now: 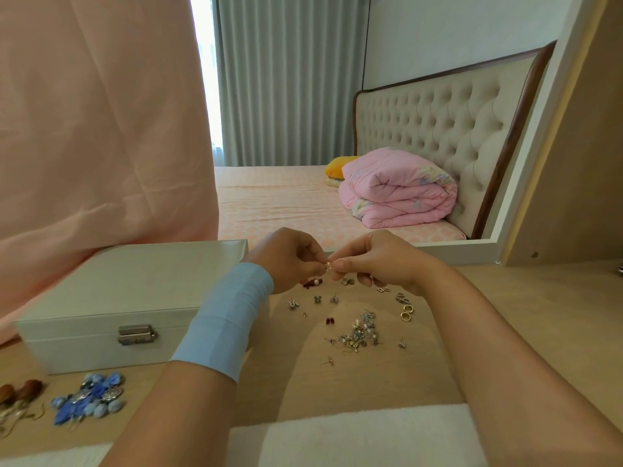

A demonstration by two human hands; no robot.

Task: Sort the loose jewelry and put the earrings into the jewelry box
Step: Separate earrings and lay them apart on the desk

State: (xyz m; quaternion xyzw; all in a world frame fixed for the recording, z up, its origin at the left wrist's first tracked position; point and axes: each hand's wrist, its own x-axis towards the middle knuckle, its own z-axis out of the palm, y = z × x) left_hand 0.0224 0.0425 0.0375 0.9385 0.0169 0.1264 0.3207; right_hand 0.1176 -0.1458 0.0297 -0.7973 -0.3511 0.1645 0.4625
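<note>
**Both hands pinched on one small earring above the scattered studs**

At the table's (505, 332) near-left corner: brown bead earrings (20, 392) at the left edge, then a cluster of blue bead earrings (91, 401) just right of them, both close in front of the box.

Behind these, a white jewelry box (128, 298), lid shut, metal clasp (136, 334) facing the near edge. Set along the left part of the table, its back near the pink cloth (101, 129) hanging behind. Bare strip of table between the box front and the near edge, taken up only by the bead earrings.

Left hand (290, 261), wrist wrapped in a pale blue band (229, 318), raised over the table's middle, forearm crossing the box's right end. Fingertips closed in a pinch on a tiny gold earring (328, 264). Right hand (374, 261) meeting it from the other side, thumb and forefinger also nipped on the same piece; remaining fingers curled. Whether two parts are held there, too small to tell.

Below the hands, on the table: a red-and-white piece (312, 282), a row of small studs (317, 299), a dark red stud (330, 320), then a tangled heap of small earrings (359, 333), and gold hoops (407, 312) right of it.

Right of the hoops, open bare table out to the right edge. Along the near edge, a white towel (364, 436).
</note>
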